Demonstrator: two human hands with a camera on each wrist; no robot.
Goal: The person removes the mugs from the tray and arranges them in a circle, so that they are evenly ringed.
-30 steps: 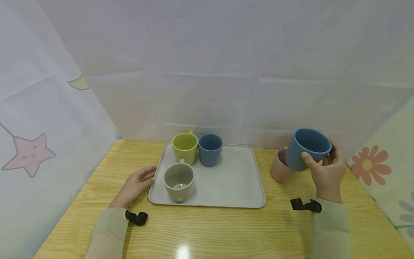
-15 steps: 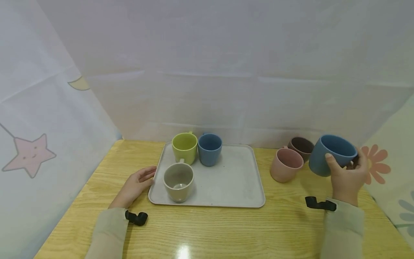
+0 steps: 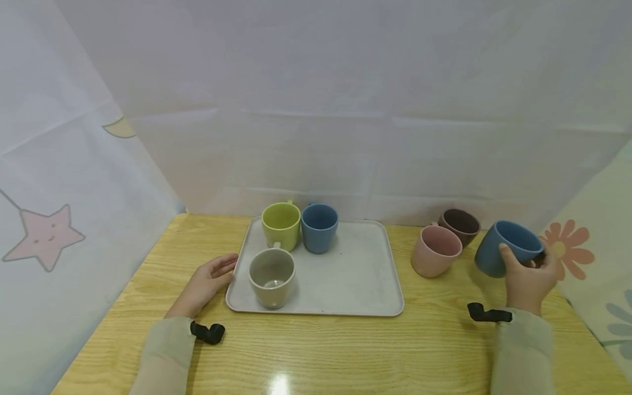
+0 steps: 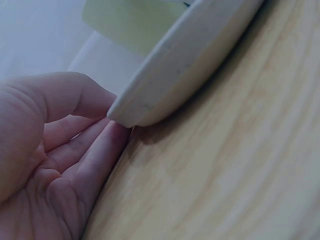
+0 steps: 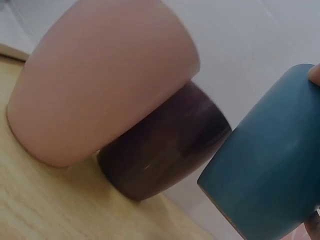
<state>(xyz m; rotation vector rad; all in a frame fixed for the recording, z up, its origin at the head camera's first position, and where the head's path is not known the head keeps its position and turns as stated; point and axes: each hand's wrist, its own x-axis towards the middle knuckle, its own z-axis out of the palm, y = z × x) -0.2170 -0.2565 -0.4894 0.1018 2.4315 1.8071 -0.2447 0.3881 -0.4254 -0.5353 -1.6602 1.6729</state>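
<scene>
My right hand [image 3: 530, 280] grips a blue mug [image 3: 494, 255] at the far right, thumb on its near side and fingers round the back. The mug tilts and sits low over the table; in the right wrist view its base edge shows off the wood. Left of it stand a pink mug [image 3: 428, 258] and, just behind, a dark brown mug [image 5: 160, 145]. At the left, my left hand [image 3: 204, 282] holds the side rim of a pale grey tray [image 3: 355, 285]. The left wrist view shows thumb and fingertips at the tray rim [image 4: 165, 85], one fingertip under it.
On the tray's left half stand a yellow-green mug [image 3: 283, 233], a second blue mug [image 3: 320, 236] and a beige mug [image 3: 271, 285]. The wooden table [image 3: 345, 351] ends at a hanging cloth [image 3: 316, 109] behind and at the sides.
My right hand has carried the blue mug rightward, past the pink and brown mugs, then lowered it. The brown mug has come into view. My left hand stays at the tray.
</scene>
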